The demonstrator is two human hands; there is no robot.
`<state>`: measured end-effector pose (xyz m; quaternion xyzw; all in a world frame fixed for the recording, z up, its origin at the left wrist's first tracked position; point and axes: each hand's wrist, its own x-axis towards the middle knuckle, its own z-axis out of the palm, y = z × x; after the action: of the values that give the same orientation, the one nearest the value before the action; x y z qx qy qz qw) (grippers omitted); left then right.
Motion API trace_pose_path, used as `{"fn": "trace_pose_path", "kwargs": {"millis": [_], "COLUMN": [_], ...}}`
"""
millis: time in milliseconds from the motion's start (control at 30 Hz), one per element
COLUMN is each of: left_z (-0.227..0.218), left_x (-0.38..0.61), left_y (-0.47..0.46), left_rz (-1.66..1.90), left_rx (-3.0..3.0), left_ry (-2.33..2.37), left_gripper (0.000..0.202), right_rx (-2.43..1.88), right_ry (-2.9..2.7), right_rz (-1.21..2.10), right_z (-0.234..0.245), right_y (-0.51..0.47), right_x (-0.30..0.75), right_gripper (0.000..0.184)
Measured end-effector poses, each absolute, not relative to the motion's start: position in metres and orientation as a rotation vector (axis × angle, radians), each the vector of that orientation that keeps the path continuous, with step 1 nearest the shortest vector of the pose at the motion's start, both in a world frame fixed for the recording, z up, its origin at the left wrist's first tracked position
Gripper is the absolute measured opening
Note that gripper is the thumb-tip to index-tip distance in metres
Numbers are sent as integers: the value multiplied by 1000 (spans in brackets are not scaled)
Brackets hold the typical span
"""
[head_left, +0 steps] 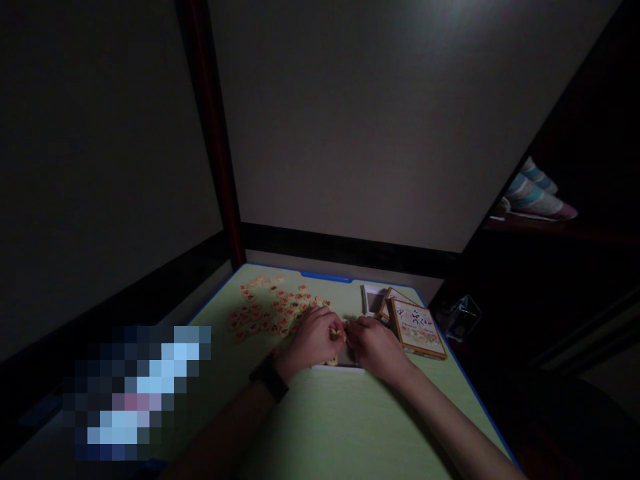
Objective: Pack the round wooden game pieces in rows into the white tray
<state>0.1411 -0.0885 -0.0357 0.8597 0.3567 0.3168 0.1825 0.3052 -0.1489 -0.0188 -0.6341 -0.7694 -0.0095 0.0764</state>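
Observation:
Over a shallow white box (345, 367), my two hands meet with their fingertips close together. My left hand (314, 339), with a dark watch on the wrist, is closed around a few round Chinese chess pieces (336, 333). The fingers of my right hand (376, 345) are curled and pressed together beside those pieces; what they pinch is hidden. One loose piece (331, 361) lies in the box under my left hand. Many more Chinese chess pieces (253, 312), with red or dark characters, are scattered over the left and back of the table.
The pale green table (380, 420) has a blue edge and stands against a wall. A second white box (370, 301) is at the back right, beside two printed box lids (419, 327), one overlapping the other. Striped cushions (537, 193) sit on a shelf to the right.

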Motion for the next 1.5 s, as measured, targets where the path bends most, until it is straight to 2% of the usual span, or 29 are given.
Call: {"fn": "trace_pose_path", "kwargs": {"millis": [333, 467, 600, 733, 900, 1033, 1167, 1367, 1500], "left_z": [-40, -34, -29, -34, -46, -46, -47, -55, -56], "left_x": [129, 108, 77, 56, 54, 57, 58, 57, 57], "left_y": [-59, -37, -12, 2, -3, -10, -8, -2, -2], "left_rz": [1053, 1201, 1286, 1135, 764, 479, 490, 542, 527], "left_rx": [2295, 2136, 1814, 1927, 2501, 2582, 2568, 2579, 2565], "left_ry": [1236, 1462, 1769, 1879, 1745, 1748, 1753, 1774, 1785], "left_gripper": [15, 17, 28, 33, 45, 47, 42, 40, 39], "right_rx": [-1938, -1944, -1918, -1898, -1899, -1866, -1865, -1964, -1999], "right_ry": [-2219, -2203, -2220, -2221, -2224, -2246, -2245, -2237, -2240], "right_rz": [24, 53, 56, 63, 39, 66, 80, -12, -58], "right_z": [-25, -24, -23, -23, -19, -15, -14, -13, -12], "right_y": [-147, -146, -146, -146, -148, -151, -152, -152, -152], "right_x": [304, 303, 304, 305, 304, 303, 304, 305, 303], "right_gripper": [30, 29, 28, 33, 31, 38, 42, 24, 21]}}
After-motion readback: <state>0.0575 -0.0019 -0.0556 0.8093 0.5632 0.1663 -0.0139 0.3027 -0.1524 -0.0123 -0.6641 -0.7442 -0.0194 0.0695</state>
